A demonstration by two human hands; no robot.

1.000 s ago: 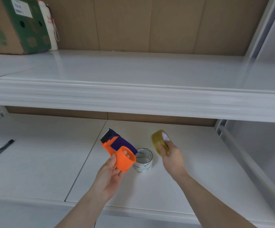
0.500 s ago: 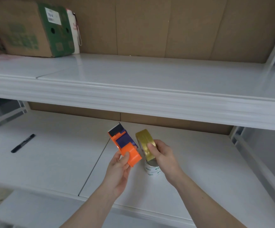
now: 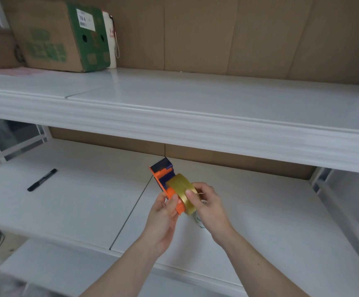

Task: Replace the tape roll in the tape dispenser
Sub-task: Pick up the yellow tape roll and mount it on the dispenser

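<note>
My left hand (image 3: 163, 213) grips the orange and dark blue tape dispenser (image 3: 162, 175) by its lower end, above the lower shelf. My right hand (image 3: 208, 205) holds a yellowish tape roll (image 3: 181, 188) pressed against the dispenser's right side. Whether the roll sits on the hub is hidden. A white spent roll (image 3: 199, 221) stands on the shelf, mostly hidden behind my right hand.
A black pen (image 3: 42, 179) lies on the lower shelf (image 3: 77, 200) at the left. On the upper shelf (image 3: 195, 99) at the back left stand a brown and green cardboard box (image 3: 60, 37) and a white bottle (image 3: 111, 39). A white post (image 3: 345, 211) borders the right side.
My right hand has brought the yellowish roll leftward until it touches the dispenser. The view has shifted left and down a little, and both hands have come together.
</note>
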